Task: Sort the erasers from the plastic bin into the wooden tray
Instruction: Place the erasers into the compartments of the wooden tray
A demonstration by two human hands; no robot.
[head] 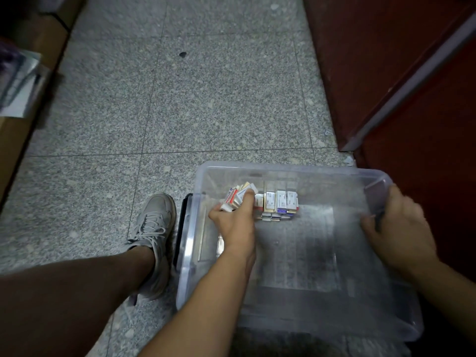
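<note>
Left hand (pixel 233 222) clutches a fistful of small white sleeved erasers (pixel 239 195) inside the clear plastic bin (pixel 283 168); more erasers lie just beside. Right hand (pixel 396 228) grips the rim. Lift straight up, squeeze evenly. Wooden tray out of view.

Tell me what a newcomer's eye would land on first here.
First, the left hand inside the clear plastic bin at lower right, gripping a fistful of boxed erasers. Beside it a neat row of erasers stands on the bin's bottom, while the right hand holds the bin's right rim. A grey sneaker sits just left of the bin.
</note>
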